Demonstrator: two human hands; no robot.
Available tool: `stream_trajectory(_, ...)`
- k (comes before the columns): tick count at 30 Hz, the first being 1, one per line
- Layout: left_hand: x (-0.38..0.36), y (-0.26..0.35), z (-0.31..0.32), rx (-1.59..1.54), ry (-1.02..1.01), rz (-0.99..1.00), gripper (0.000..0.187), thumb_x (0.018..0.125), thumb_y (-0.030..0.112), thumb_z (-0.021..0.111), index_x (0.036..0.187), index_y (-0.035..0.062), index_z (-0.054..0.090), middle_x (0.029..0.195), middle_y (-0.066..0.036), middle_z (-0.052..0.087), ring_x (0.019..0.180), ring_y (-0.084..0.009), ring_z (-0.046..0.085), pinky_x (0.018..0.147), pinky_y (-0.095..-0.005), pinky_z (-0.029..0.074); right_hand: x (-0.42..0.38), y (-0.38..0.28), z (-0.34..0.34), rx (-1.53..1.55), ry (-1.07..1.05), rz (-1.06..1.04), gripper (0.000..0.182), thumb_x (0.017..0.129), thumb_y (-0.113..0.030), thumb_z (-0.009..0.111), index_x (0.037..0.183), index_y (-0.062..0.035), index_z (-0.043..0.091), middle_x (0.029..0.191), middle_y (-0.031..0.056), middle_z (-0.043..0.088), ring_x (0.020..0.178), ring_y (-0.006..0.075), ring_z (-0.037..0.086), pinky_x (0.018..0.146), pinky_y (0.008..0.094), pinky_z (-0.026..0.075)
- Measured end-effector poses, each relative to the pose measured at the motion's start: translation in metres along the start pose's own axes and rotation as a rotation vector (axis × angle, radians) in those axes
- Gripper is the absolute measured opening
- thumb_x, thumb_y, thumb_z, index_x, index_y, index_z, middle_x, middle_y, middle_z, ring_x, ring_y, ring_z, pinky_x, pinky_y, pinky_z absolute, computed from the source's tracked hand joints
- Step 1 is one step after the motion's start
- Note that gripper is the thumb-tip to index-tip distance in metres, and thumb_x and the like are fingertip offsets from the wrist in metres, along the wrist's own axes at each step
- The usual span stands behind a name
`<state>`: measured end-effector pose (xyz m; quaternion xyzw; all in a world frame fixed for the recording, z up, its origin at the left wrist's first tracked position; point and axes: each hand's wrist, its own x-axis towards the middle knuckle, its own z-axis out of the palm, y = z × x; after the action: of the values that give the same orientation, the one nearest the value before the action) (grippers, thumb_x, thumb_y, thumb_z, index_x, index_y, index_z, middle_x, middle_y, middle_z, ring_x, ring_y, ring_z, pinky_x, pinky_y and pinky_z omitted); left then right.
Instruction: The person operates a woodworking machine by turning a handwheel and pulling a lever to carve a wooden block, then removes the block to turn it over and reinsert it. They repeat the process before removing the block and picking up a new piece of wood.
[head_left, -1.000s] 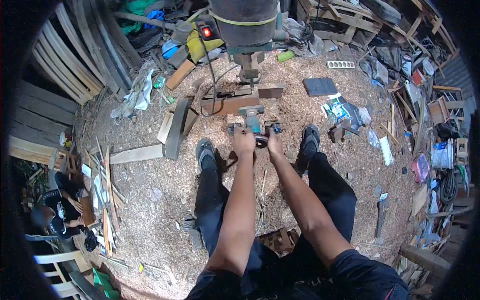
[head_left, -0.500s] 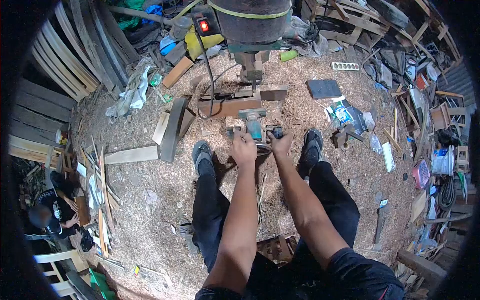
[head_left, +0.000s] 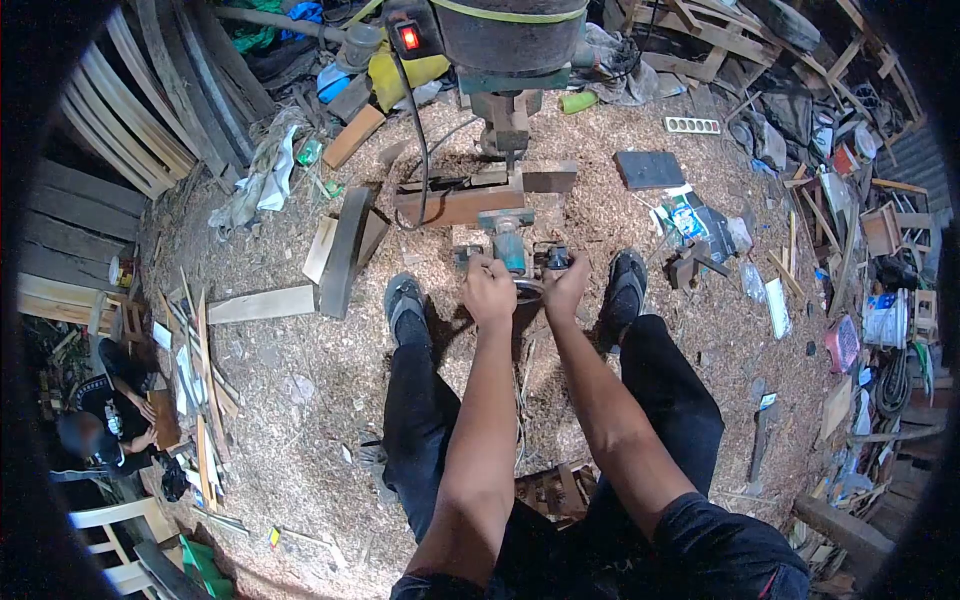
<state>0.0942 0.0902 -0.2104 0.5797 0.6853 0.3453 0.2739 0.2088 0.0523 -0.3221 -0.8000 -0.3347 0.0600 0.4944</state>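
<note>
I stand over a sawdust-covered floor with both arms stretched down. My left hand (head_left: 489, 289) and my right hand (head_left: 564, 284) each grip a side of a small teal power tool (head_left: 510, 250) that sits low between my feet. The tool's teal body points away from me toward a brown wooden block (head_left: 462, 205). Behind the block stands a machine with a dark drum (head_left: 510, 35) and a lit red switch (head_left: 408, 37). My hands hide the tool's handles and base.
Planks (head_left: 262, 304) and offcuts lie to the left, and curved boards (head_left: 130, 110) lean at the far left. A seated person (head_left: 105, 420) is at the lower left. Clutter, wooden frames and a dark slab (head_left: 648, 168) fill the right. A cable (head_left: 420, 130) runs down from the switch.
Both hands have stayed on the tool. The view has drifted slightly, and my right hand has closed in a little higher on the tool's side.
</note>
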Motion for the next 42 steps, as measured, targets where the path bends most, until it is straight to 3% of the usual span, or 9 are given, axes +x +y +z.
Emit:
stream_trajectory(5,-0.001,0.004,-0.002,-0.034,0.005,0.003,0.021,0.087,0.021,0.050,0.090,0.0045,0.063,0.086,-0.028,0.065,0.086,-0.0498,0.061,0.078,-0.0560,0.046,-0.006,0.002,0.012,0.067,0.185,0.159,0.047,0.087,-0.028,0.070,0.116,0.0051,0.054,0.110,0.0222,0.057,0.106,0.0375,0.054,0.099,0.0429,0.040)
stream_trajectory(9,0.000,0.001,-0.001,-0.024,-0.016,-0.008,0.021,0.087,0.020,0.050,0.091,0.0041,0.063,0.087,-0.028,0.065,0.086,-0.0497,0.061,0.079,-0.0562,0.046,0.004,-0.007,-0.005,0.421,-0.026,0.372,0.042,0.098,-0.034,0.055,0.081,0.0029,0.066,0.068,0.0092,0.059,0.068,0.0196,0.057,0.067,0.0352,0.045)
stream_trajectory(12,0.001,-0.003,0.002,-0.015,-0.001,0.022,0.021,0.087,0.024,0.050,0.091,0.0074,0.062,0.082,-0.027,0.066,0.082,-0.0491,0.062,0.076,-0.0572,0.047,0.022,-0.004,-0.019,0.357,0.061,0.563,0.045,0.100,-0.034,0.051,0.082,0.0039,0.067,0.064,0.0046,0.057,0.064,0.0136,0.052,0.060,0.0310,0.040)
stream_trajectory(15,0.001,-0.008,0.006,-0.056,0.024,0.044,0.021,0.086,0.024,0.050,0.091,0.0074,0.062,0.082,-0.027,0.066,0.082,-0.0497,0.062,0.077,-0.0573,0.046,0.023,0.023,0.018,0.078,0.337,0.212,0.044,0.100,-0.034,0.051,0.084,0.0041,0.067,0.071,0.0110,0.064,0.069,0.0176,0.059,0.066,0.0332,0.045)
stream_trajectory(20,0.001,-0.003,0.003,-0.018,-0.008,-0.005,0.021,0.086,0.024,0.050,0.092,0.0072,0.062,0.082,-0.028,0.066,0.082,-0.0505,0.061,0.078,-0.0577,0.046,0.021,0.008,-0.016,0.328,0.046,0.408,0.043,0.099,-0.035,0.050,0.097,0.0057,0.064,0.092,0.0243,0.066,0.086,0.0349,0.061,0.080,0.0413,0.046)
stream_trajectory(25,-0.001,-0.003,0.006,-0.035,0.036,0.021,0.018,0.086,0.020,0.050,0.088,0.0073,0.062,0.082,-0.026,0.065,0.081,-0.0490,0.062,0.076,-0.0564,0.046,0.029,0.018,-0.001,0.098,0.159,0.367,0.047,0.104,-0.035,0.041,0.093,0.0050,0.062,0.080,0.0169,0.067,0.079,0.0267,0.063,0.075,0.0419,0.046)
stream_trajectory(29,0.000,0.000,0.002,-0.024,0.015,-0.004,0.020,0.087,0.022,0.049,0.089,0.0063,0.062,0.083,-0.027,0.065,0.084,-0.0489,0.062,0.078,-0.0558,0.046,0.026,-0.004,-0.019,0.614,0.097,0.512,0.052,0.105,-0.041,0.037,0.097,0.0053,0.060,0.082,0.0138,0.068,0.080,0.0258,0.064,0.076,0.0403,0.047)
stream_trajectory(36,-0.001,0.001,0.003,-0.020,0.023,-0.001,0.023,0.087,0.022,0.050,0.091,0.0048,0.065,0.087,-0.028,0.066,0.086,-0.0483,0.062,0.080,-0.0541,0.047,0.027,0.042,0.023,0.148,0.037,0.336,0.056,0.103,-0.043,0.037,0.097,0.0084,0.058,0.079,0.0273,0.061,0.081,0.0432,0.059,0.078,0.0489,0.043)
stream_trajectory(42,-0.002,0.004,0.001,0.006,0.014,-0.022,0.022,0.087,0.021,0.050,0.090,0.0052,0.065,0.086,-0.027,0.066,0.086,-0.0480,0.063,0.079,-0.0540,0.047,0.030,0.024,-0.001,0.458,0.081,0.508,0.056,0.103,-0.045,0.037,0.108,0.0055,0.060,0.093,0.0207,0.068,0.088,0.0336,0.062,0.083,0.0449,0.046)
